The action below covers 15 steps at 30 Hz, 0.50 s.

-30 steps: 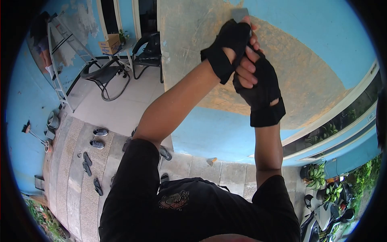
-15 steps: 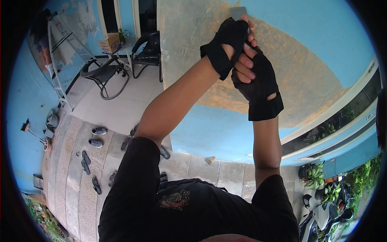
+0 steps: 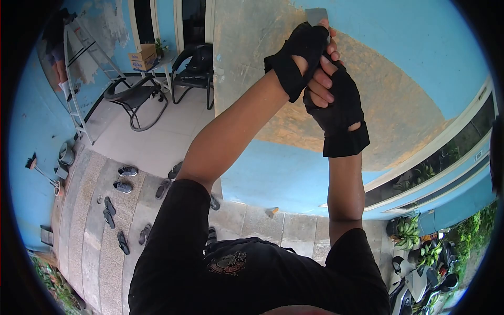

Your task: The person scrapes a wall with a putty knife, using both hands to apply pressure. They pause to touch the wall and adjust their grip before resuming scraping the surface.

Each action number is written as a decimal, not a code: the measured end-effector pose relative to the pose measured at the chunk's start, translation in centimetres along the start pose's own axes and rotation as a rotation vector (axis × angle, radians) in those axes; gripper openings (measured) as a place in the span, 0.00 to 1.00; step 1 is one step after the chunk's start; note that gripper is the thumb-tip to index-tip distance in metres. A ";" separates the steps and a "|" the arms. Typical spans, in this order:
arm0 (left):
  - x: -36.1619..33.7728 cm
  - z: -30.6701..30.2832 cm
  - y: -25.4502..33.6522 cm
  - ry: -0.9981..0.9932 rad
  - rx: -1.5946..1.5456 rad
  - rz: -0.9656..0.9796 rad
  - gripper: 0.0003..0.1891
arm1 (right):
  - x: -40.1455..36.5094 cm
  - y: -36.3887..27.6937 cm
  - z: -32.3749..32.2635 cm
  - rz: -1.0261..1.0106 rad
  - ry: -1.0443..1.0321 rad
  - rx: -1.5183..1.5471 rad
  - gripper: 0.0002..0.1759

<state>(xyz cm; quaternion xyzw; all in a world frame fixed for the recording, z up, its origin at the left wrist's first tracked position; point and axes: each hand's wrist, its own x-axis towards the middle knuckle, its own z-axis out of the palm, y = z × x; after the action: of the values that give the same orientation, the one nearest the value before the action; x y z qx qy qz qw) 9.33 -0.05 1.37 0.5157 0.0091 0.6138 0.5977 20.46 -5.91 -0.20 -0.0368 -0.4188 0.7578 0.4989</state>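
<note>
A flat metal scraper point(image 3: 316, 16) lies with its blade against the wall, at the edge where blue paint point(image 3: 388, 31) meets a bare tan patch point(image 3: 378, 105). My left hand point(image 3: 304, 50), in a black fingerless glove, is closed around the scraper near the blade. Just below it, my right hand point(image 3: 338, 100), gloved the same way, is closed with its fingers curled at the handle end. The two hands touch, and most of the handle is hidden by them.
A person point(image 3: 55, 44) stands at a metal ladder point(image 3: 73, 79) on the far left. Black chairs point(image 3: 134, 97) and a cardboard box point(image 3: 144, 58) on a table stand by the wall. Shoes and sandals point(image 3: 123, 187) lie on the floor; motorcycles point(image 3: 420, 278) are parked lower right.
Both hands and the scraper have shifted slightly to the right in view, still on the wall. The grip looks the same.
</note>
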 end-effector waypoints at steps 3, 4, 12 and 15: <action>-0.1 0.1 -0.1 0.036 0.079 -0.018 0.19 | -0.1 0.1 -0.2 -0.017 -0.052 -0.028 0.06; 0.1 0.1 -0.1 0.042 0.107 0.006 0.19 | 0.1 -0.1 -0.4 -0.011 -0.033 -0.024 0.06; 0.1 -0.4 -0.7 0.013 0.095 0.004 0.18 | 0.0 0.4 -0.8 -0.025 -0.059 -0.041 0.05; 0.5 0.1 -0.1 0.018 0.068 0.030 0.17 | 0.6 -0.3 -0.6 -0.008 0.000 0.000 0.05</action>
<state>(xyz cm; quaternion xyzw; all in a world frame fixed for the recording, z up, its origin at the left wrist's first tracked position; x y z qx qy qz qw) 9.59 0.30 1.64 0.5305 0.0276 0.6265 0.5703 20.66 -5.03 -0.20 -0.0351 -0.4188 0.7560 0.5018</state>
